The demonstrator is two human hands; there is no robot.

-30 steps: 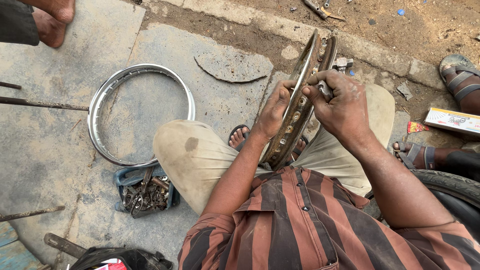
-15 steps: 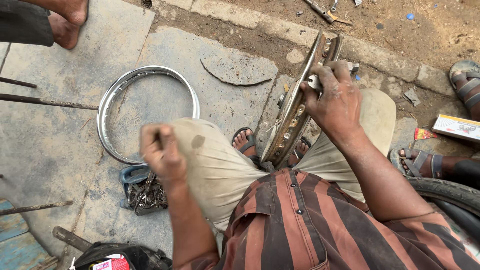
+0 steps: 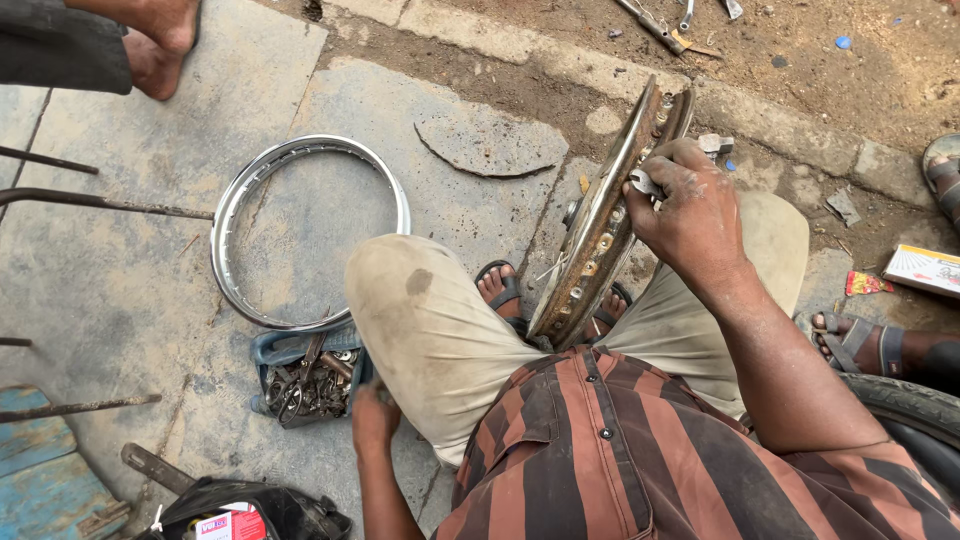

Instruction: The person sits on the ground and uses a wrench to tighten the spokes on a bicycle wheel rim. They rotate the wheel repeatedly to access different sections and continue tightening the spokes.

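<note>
A wheel rim (image 3: 600,235) is held upright between the knees, its lower edge near the sandalled feet and its upper edge tilted away toward the kerb. The right hand (image 3: 690,205) is closed over the rim's top edge, and a small metal piece is pinched between thumb and fingers against it. The left hand (image 3: 372,418) is lowered beside the left knee to a tray (image 3: 300,380) of loose metal parts; its fingers are curled at the tray's edge, and whether anything is gripped cannot be told.

The step in hand is judged to be the fetching of a small part while the rim is steadied. Judged from this, a single piece must be picked out of the tangled heap and brought up to a hole in the rim without the rim being let slip.

The rim is seen as worn and dull, with a row of brass-coloured nipples along its inner face. A second, bare rim (image 3: 310,230) lies flat on the slab nearby.
</note>
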